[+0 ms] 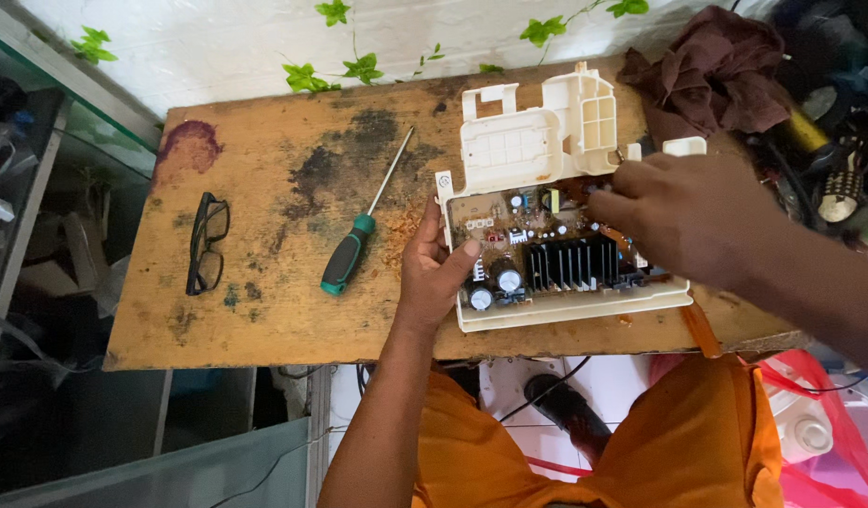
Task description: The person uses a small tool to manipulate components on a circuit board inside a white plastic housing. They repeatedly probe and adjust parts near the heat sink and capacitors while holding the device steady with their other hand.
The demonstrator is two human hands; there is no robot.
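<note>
Head view: left hand [434,273] clamped on the left rim of a cream plastic housing [537,141], thumb pressed over the circuit board [547,249] inside, seemingly to steady it near the desk's [264,310] front edge. Right hand [683,216] curled over the board's upper right, fingertips pinching at something small there; exactly what, cannot tell. Black finned heat sink and round capacitors on the brown board. Green-handled screwdriver [354,246] lying free mid-desk, black glasses [206,243] toward the left edge, crumpled brown cloth [716,75] at the far right corner. Stained, scuffed wooden top.
</note>
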